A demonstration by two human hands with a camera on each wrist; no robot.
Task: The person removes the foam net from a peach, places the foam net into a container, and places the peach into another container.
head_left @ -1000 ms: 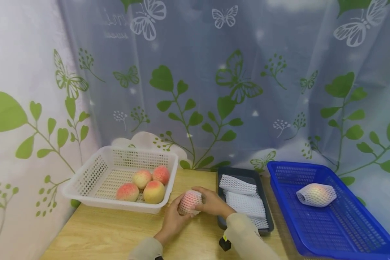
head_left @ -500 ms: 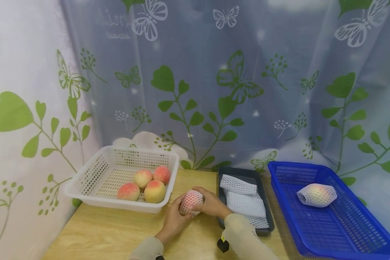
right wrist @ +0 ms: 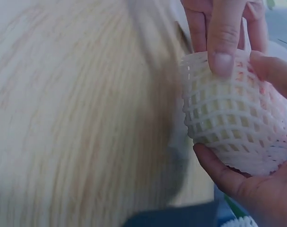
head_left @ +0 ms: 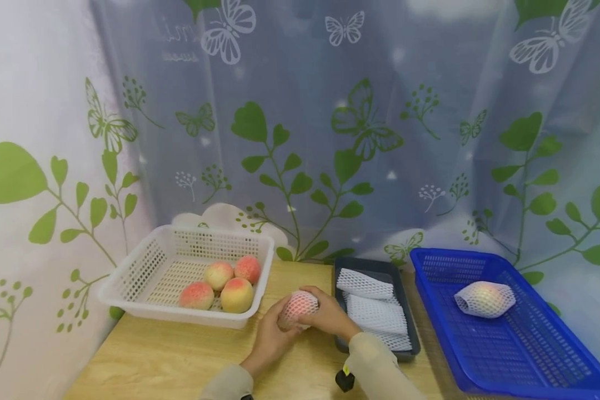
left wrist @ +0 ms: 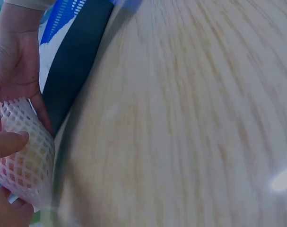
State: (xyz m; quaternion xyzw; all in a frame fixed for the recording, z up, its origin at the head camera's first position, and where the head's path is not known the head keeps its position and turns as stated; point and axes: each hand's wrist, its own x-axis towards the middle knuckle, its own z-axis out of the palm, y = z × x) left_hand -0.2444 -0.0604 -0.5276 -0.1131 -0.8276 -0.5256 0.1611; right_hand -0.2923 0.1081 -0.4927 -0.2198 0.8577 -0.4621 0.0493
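A peach in a white foam net sleeve (head_left: 299, 307) is held between both hands over the table, in front of the gap between basket and tray. My left hand (head_left: 272, 336) grips its left side, thumb pressed on the netting in the left wrist view. From the right, my right hand (head_left: 331, 315) curls its fingers and thumb round the other end. Close up, the foam net (right wrist: 219, 109) covers the peach, whose red and yellow skin shows through the mesh. Part of the fruit is hidden by fingers.
At left stands a white basket (head_left: 180, 316) with several bare peaches (head_left: 237, 295). A dark tray (head_left: 413, 333) right of my hands holds flat foam net sleeves (head_left: 377, 314). Further right, a blue basket (head_left: 505, 355) contains one netted peach (head_left: 485, 299). A patterned curtain (head_left: 300, 139) hangs behind.
Both hands and the netted peach have shifted slightly right and up in the head view. The grip looks the same, and the baskets and tray stay put.
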